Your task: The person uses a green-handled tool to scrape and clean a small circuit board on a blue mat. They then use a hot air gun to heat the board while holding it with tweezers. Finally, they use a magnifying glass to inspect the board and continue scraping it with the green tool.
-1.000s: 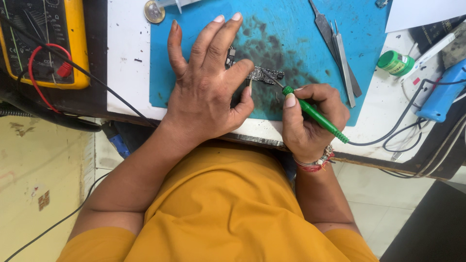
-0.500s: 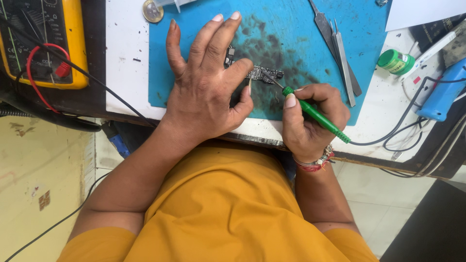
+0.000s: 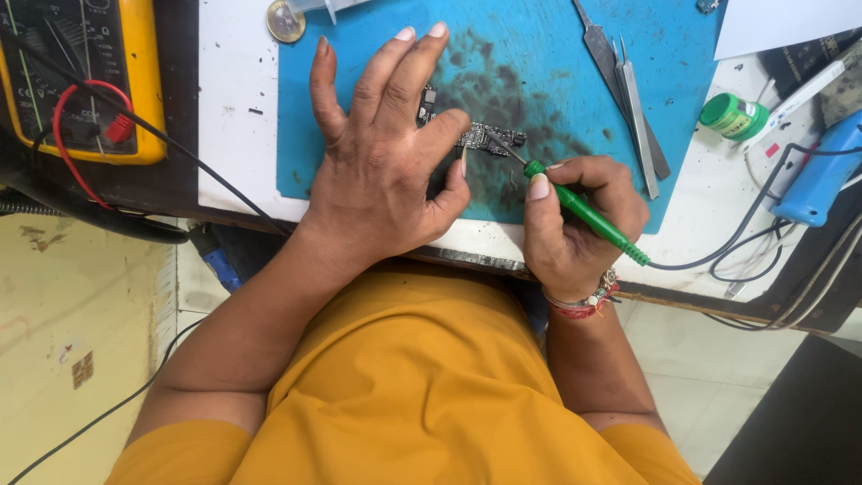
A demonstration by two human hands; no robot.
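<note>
My left hand (image 3: 386,171) lies flat on a blue work mat (image 3: 530,54), fingers spread, pressing down a small dark circuit board (image 3: 489,136) that is partly hidden under the fingers. A thin pale strip sticks up beside its thumb. My right hand (image 3: 575,224) grips a green-handled soldering iron (image 3: 588,216) like a pen. The iron's metal tip touches the board's right part.
A yellow multimeter (image 3: 135,81) with red and black leads sits at the left. Metal tweezers (image 3: 628,90) lie on the mat's right side. A small green jar (image 3: 732,117), a blue tool (image 3: 822,171), cables and a coin (image 3: 285,20) surround the mat.
Both hands hold nearly the same pose. The view has shifted slightly; the iron's tip stays on the board.
</note>
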